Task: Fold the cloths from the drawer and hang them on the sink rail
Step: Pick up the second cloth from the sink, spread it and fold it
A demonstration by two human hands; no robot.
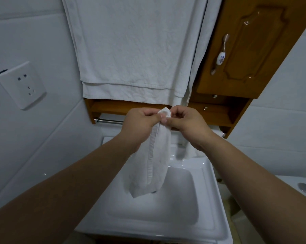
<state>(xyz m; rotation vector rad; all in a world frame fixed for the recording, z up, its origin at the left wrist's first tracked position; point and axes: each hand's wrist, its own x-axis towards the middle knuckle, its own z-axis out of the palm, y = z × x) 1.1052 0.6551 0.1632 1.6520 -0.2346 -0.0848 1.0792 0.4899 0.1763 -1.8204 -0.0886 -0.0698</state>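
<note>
Hands meet at one pinch: left hand [140, 120] and right hand [185, 120] grip the white cloth [154, 162], hanging lengthwise below them; chrome rail [109, 121] just beyond, probably left-hand nearer.

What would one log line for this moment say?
left hand: pinching cloth top | right hand: pinching cloth top | cloth: hangs over sink | rail: bare

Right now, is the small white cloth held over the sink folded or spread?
Folded: the small white cloth hangs as a narrow doubled strip, pinched at its top.
</note>
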